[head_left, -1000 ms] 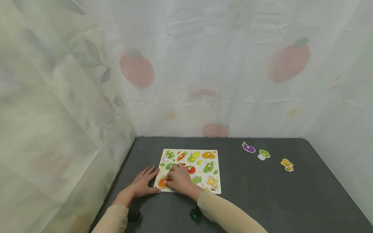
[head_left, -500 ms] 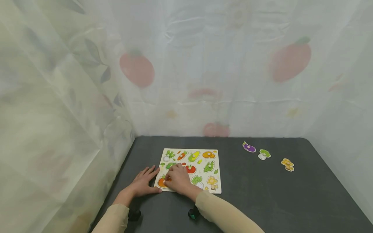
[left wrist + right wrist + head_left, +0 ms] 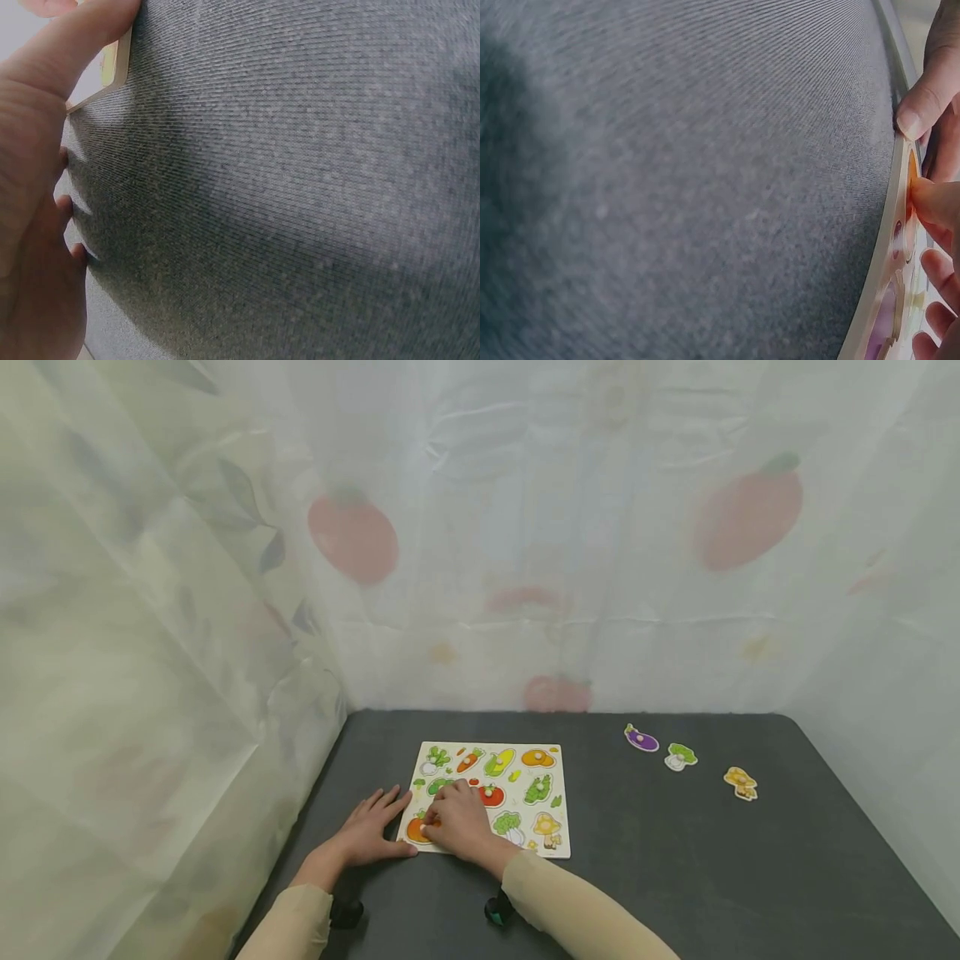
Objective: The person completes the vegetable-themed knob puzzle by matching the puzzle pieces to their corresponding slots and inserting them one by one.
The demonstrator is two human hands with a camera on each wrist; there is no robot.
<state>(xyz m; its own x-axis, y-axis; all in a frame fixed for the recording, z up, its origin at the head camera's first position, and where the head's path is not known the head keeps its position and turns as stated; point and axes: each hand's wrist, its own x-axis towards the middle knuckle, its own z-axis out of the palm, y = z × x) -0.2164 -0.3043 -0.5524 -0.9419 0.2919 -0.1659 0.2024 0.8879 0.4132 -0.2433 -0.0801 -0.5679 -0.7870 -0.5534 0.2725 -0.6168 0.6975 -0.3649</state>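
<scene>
A white vegetable puzzle board (image 3: 516, 803) lies flat on the dark table. My right hand (image 3: 467, 825) is over its lower left part. Its thumb and fingertips pinch at the orange pumpkin piece (image 3: 415, 829), which sits in the board's lower left corner; the fingers partly cover it. In the right wrist view the thumb meets the orange surface (image 3: 912, 169). My left hand (image 3: 366, 837) lies spread at the board's left edge, its thumb on the near left corner and fingers reaching the table. The left wrist view shows that thumb (image 3: 82, 37) over the corner.
At the back right lie an eggplant piece (image 3: 642, 740), a leafy green vegetable piece (image 3: 681, 757) and a yellow mushroom piece (image 3: 740, 783). Patterned white curtains (image 3: 480, 568) rise behind the table and at its sides. Dark wrist devices (image 3: 497, 910) show beneath the sleeves.
The right forearm has shifted very slightly left since the first frame. Both hands keep their places, and the board and loose pieces stay put.
</scene>
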